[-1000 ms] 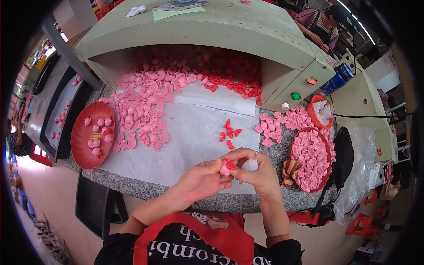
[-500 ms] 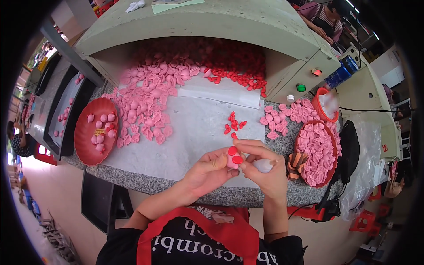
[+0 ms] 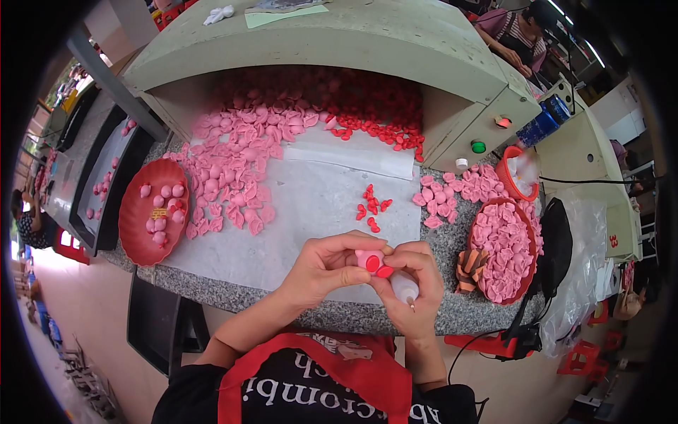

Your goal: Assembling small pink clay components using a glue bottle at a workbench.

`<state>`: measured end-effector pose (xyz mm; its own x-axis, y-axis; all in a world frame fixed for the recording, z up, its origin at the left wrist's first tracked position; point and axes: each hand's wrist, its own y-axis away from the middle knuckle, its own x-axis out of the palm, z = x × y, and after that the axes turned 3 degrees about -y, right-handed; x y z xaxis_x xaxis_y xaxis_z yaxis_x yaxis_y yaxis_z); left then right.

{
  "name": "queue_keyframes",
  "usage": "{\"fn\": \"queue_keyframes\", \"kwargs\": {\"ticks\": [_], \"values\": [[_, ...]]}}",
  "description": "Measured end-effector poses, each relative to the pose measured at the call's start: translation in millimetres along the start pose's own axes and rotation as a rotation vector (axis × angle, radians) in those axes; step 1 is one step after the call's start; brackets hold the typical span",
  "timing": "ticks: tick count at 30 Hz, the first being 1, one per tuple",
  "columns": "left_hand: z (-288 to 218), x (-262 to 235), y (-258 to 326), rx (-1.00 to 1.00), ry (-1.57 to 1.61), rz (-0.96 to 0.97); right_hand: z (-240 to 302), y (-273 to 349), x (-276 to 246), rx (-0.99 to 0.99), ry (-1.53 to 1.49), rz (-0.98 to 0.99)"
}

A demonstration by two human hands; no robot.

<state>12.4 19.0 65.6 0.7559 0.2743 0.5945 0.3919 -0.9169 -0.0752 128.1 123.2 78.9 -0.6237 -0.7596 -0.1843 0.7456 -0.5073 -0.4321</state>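
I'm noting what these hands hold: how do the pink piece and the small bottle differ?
Colour: the pink piece is pink with two red ovals; the small bottle is pale and whitish.
Hold: the left hand and right hand both have fingers on the pink piece; only the right hand holds the small bottle.
Shape: the pink piece looks rounded; the small bottle narrows to a thin tip.
Shared: the right hand touches both.

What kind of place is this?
It's probably a workshop or small factory. There are heaps of matching pink pieces and red pieces, a big cabinet with a green button, and another person who seems busy too.
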Motion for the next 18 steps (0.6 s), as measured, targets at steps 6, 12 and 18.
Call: {"fn": "queue_keyframes", "kwargs": {"ticks": [6,12,18], "values": [[-5.5,-3.0,-1.5,0.027,-0.160,-0.003,3.1,-8.3,-3.1,-0.008,0.042,0.047],[13.2,-14.1,-3.9,-0.050,0.258,0.006,13.3,-13.4,18.5,0.091,-0.010,-0.145],[23.9,-12.5,-3.2,-0.083,0.584,0.014,7.5,-6.5,19.2,-0.033,0.147,-0.222]]}}
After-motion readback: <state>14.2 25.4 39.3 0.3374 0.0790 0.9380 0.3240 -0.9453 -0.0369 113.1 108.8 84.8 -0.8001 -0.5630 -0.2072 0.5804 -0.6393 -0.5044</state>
